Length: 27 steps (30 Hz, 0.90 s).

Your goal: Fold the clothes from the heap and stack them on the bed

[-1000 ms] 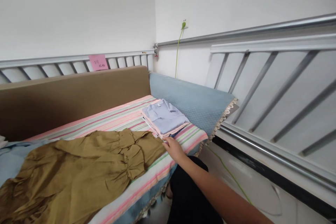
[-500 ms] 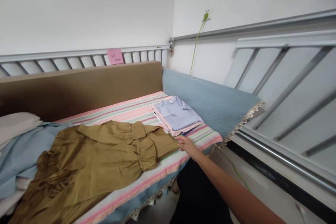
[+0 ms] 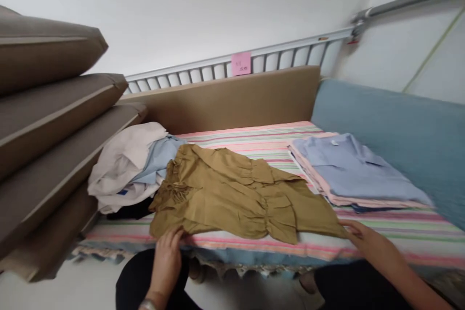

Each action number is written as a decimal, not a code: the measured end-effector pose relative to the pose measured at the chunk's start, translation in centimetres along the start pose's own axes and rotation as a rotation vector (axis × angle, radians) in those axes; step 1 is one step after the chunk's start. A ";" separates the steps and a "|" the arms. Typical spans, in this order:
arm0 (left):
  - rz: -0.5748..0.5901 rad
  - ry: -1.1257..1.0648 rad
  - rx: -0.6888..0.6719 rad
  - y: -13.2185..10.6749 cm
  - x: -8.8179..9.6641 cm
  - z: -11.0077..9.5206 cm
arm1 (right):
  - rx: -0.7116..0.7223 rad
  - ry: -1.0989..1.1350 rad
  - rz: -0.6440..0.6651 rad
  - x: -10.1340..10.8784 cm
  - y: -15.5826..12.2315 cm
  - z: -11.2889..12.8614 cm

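An olive garment with a tied drawstring and ruffled, gathered parts lies spread flat on the striped cover. My left hand is closed at its near left edge, with the fingertips pinching the cloth. At the opposite end, my right hand pinches the near right corner between thumb and fingers. A stack of folded shirts, blue on top with pink beneath, sits just beyond my right hand. To the left of the garment is a loose heap of white and light blue clothes.
Thick brown cushions are piled along the left side. Behind the striped cover stand a brown backrest and a railing with a pink note. A blue padded side closes the right end.
The view has swung left, bringing my left hand and the cushions into sight. My right hand keeps its hold on the garment's right corner. The garment lies much as before.
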State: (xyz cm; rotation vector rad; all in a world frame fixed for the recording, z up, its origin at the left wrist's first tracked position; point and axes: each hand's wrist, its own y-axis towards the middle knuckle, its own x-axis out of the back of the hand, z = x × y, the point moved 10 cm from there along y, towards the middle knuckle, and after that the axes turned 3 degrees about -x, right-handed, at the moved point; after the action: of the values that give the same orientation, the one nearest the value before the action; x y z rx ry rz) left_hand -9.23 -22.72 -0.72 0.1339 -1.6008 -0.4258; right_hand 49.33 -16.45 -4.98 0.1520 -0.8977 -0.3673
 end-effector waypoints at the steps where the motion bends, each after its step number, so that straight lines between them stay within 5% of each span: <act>1: -0.032 -0.006 -0.047 -0.4 -0.4 -1.6 | 0.072 -0.053 -0.045 0.2 0.0 1.4; 6: -0.029 -0.031 -0.094 -1.7 -3.6 -7.0 | 0.334 -0.153 -0.049 -2.8 -1.8 10.0; 11: 0.002 -0.057 -0.062 -2.1 -4.7 -6.3 | 0.404 -0.279 0.100 -8.4 -3.3 10.2; 15: -0.058 -0.155 -0.021 -0.8 -2.3 -1.3 | 0.317 -0.169 0.079 -6.6 -2.9 10.0; 19: -0.149 -0.119 0.117 2.1 0.0 6.9 | 0.128 -0.086 0.161 -5.0 -3.3 13.9; 23: 0.020 -0.042 0.280 3.8 -2.9 13.3 | -0.004 -0.183 0.240 -6.7 -3.9 16.7; 27: 0.096 -0.083 0.377 3.5 -5.2 15.4 | -0.051 -0.186 0.283 -8.7 -3.8 16.7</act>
State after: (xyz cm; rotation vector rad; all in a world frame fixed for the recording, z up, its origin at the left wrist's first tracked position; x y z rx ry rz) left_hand -23.34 -14.82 -4.66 0.3272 -1.7486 -0.0522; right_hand 30.33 -16.33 -2.10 -0.0575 -1.0771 -0.1418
